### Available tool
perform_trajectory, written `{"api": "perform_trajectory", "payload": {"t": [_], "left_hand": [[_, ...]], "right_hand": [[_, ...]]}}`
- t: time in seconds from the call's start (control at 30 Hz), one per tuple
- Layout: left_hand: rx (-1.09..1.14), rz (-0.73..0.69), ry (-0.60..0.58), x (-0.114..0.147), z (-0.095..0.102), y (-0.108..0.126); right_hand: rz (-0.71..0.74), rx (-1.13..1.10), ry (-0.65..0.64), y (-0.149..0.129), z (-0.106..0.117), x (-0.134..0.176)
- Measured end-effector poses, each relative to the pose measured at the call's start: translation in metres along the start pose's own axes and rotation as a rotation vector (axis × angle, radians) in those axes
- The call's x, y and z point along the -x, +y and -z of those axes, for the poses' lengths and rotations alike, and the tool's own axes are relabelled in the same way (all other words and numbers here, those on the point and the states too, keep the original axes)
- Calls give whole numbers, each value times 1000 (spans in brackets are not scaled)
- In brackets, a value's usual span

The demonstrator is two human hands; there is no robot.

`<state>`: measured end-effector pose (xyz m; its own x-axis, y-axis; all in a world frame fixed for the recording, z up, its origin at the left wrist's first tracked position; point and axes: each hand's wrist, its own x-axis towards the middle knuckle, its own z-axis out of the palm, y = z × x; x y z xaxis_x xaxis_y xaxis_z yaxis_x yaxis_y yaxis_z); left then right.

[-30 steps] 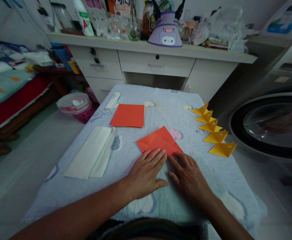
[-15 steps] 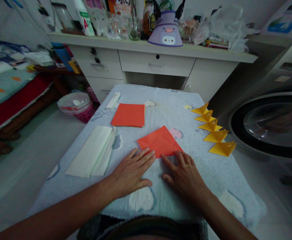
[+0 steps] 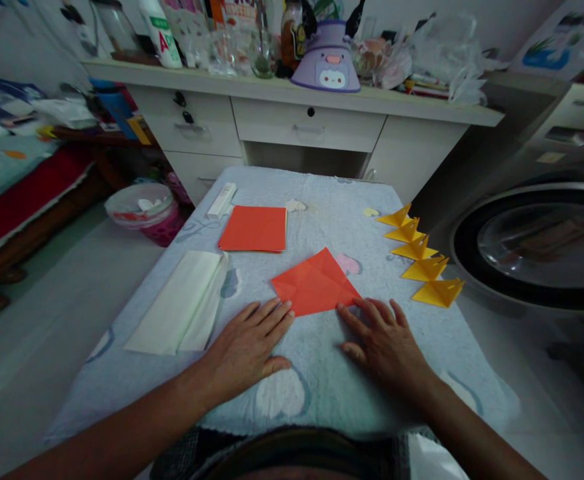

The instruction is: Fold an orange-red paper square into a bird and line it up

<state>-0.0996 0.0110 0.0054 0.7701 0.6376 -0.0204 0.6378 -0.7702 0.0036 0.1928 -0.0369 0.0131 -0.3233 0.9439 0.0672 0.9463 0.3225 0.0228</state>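
A creased sheet of orange-red origami paper (image 3: pixel 316 280) lies on the cloth-covered table (image 3: pixel 322 373), its near edge folded straight. My left hand (image 3: pixel 249 347) rests flat, with its fingertips on the paper's near left edge. At the near right edge, the fingers of my right hand (image 3: pixel 385 340) touch the paper; they are spread and hold nothing. Beyond my left hand sits a stack of square orange-red paper (image 3: pixel 253 229). Left of that hand lies a folded pale tissue (image 3: pixel 177 303).
Several folded yellow paper pieces (image 3: pixel 425 269) stand in a row along the table's right side. A narrow white box (image 3: pixel 221 201) is at the far left. Behind are a cluttered cabinet (image 3: pixel 192 123), a washing machine (image 3: pixel 537 167) and a pink bin (image 3: pixel 159 217).
My hands have moved apart along the near edge of the orange-red paper, the left one leftward and the right one rightward. The view has shifted slightly.
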Motion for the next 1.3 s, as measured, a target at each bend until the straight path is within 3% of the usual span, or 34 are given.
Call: {"api": "perform_trajectory", "payload": {"t": [0.23,0.47,0.7,0.9,1.07,1.3], "left_hand": [[10,-21,-26,0,-1,-1],[40,-25,28,1,-6,-3],[107,-18,74,-4,5,-2],[308,64,176,-33,30,-8],[377,248,410,-71,29,-21],[593,329,302,-87,9,-28]], "right_hand": [[-59,31,-32,25,0,13],[-130,-57,14,33,0,14],[-202,-314,185,47,-6,15],[-195,-481,241,22,9,-2],[-130,-550,89,-11,17,-36],[-142,-559,33,-30,0,-63]]}}
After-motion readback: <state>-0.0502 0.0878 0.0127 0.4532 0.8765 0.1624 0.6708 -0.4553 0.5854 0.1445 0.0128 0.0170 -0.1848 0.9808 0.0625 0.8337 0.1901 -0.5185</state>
